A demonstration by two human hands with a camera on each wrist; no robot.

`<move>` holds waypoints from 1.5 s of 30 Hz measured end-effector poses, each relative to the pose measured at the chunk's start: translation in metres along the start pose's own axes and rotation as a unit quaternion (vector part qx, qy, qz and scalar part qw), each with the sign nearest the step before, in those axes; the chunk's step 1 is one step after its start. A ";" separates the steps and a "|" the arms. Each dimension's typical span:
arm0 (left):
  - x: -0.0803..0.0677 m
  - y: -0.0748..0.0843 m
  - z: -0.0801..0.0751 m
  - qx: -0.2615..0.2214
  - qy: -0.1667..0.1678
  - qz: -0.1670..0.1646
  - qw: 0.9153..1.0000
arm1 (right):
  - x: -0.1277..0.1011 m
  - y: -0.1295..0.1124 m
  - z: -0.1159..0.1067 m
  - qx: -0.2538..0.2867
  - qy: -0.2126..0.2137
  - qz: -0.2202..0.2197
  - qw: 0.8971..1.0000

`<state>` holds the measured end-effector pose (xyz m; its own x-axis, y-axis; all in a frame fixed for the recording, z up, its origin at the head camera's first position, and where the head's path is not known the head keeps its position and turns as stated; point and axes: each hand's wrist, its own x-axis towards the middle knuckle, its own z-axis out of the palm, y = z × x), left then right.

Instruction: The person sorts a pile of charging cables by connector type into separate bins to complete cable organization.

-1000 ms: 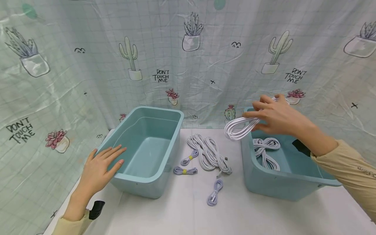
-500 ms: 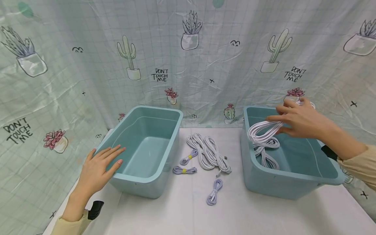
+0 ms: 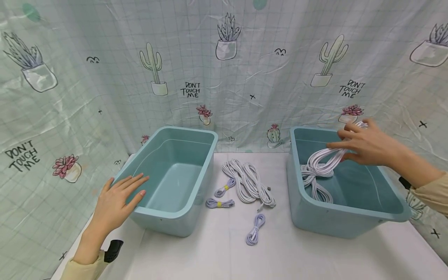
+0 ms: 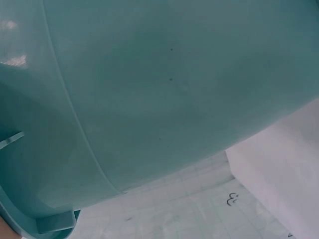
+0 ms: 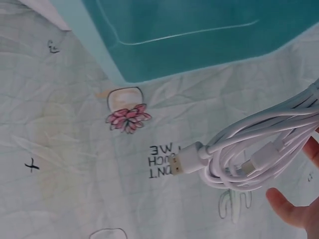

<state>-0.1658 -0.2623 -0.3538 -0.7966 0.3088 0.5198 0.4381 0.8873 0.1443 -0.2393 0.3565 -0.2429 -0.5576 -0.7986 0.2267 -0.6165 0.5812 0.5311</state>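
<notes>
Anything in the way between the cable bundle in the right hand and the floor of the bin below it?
Partly: in the head view, another white cable bundle lies along the left side of the bin, seemingly under the loop end of the held bundle; whether they touch is unclear.

This looks like a curtained-off work corner; whether it stands in a home or a workshop cannot be told. Gridded sheeting point(image 3: 266, 35) printed with potted cacti point(image 3: 153, 70) and "DON'T TOUCH ME" point(image 3: 191, 90) hangs beyond the hands point(image 3: 113, 204) point(image 3: 369, 146); below them, a white bench point(image 3: 210, 260) carries plastic tubs point(image 3: 164, 225) and bundled cables point(image 3: 260, 191).
</notes>
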 end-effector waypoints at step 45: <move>-0.001 0.001 -0.002 0.003 0.007 0.000 1.000 | 0.004 -0.008 0.011 0.039 0.052 0.075 0.995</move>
<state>-0.1640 -0.2623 -0.3528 -0.7906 0.3039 0.5316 0.4357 0.8892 0.1397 -0.2430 0.3505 -0.2552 -0.5889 -0.7115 0.3835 -0.5737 0.7022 0.4217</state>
